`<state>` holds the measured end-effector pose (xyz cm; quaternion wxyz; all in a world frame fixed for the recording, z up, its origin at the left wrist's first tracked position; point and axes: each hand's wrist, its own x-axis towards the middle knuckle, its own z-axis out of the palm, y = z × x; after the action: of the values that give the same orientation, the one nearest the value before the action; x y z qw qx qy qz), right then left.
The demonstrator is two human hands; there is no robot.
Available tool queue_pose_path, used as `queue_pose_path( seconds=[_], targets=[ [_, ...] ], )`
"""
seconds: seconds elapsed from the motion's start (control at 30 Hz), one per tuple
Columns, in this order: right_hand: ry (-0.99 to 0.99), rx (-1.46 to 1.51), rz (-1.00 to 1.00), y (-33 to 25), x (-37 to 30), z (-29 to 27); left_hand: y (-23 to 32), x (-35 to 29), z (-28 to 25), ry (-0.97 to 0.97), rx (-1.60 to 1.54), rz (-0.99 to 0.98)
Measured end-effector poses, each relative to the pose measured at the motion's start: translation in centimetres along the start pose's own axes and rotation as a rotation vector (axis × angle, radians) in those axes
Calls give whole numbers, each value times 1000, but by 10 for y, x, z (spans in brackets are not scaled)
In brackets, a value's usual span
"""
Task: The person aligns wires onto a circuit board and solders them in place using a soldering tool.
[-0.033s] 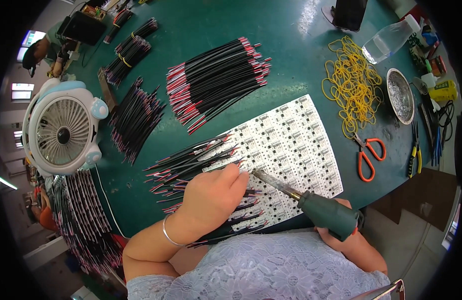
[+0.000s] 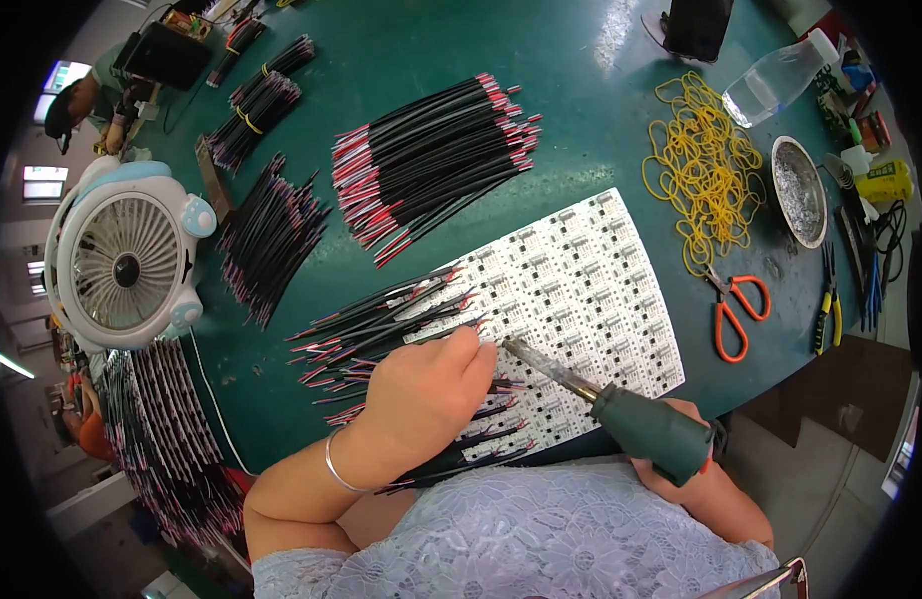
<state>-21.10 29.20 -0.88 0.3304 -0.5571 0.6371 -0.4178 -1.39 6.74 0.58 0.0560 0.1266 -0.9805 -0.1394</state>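
Observation:
My left hand (image 2: 426, 389) is closed in a pinch over the white circuit board panel (image 2: 606, 290), on a thin wire mostly hidden by the fingers. Beside those fingertips, the metal tip of a soldering iron (image 2: 645, 429) meets the panel. My right hand (image 2: 680, 469) grips its thick dark green handle from the right; the handle hides part of that hand. Several black-sleeved wires (image 2: 371, 324) with red and white ends lie along the panel's left side, their inner ends on the boards. Some pass under my left hand and wrist.
A bundle of black wires (image 2: 441, 160) lies beyond the panel, with more bundles (image 2: 271, 240) to its left. A white fan (image 2: 126, 265) stands at left. On the right are yellow rubber bands (image 2: 705, 160), a metal bowl (image 2: 800, 195), orange-handled cutters (image 2: 730, 314), pliers (image 2: 828, 309) and a bottle (image 2: 780, 80).

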Motion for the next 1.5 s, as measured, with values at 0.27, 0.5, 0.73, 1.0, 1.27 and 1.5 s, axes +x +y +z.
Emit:
queue_pose_path(
  seconds=[0.27,0.5,0.73,1.0,1.27,1.5],
  targets=[
    [73,37,-87,-2,-6,0,9,3,-5,-107,149,10],
    [282,486,135,15,-27,8,6,-1,-4,-63,121,-2],
    [375,500,138,10,-35,10,32,-14,-16,272,-149,-247],
    [91,382,221,12,-49,10,28,-22,17,146,-40,-184],
    [-13,4,-1,7,-37,4,26,-21,13,109,-39,-152],
    [-25,-5,-29,0,-28,3,28,-17,8,60,-72,-166]
  ],
)
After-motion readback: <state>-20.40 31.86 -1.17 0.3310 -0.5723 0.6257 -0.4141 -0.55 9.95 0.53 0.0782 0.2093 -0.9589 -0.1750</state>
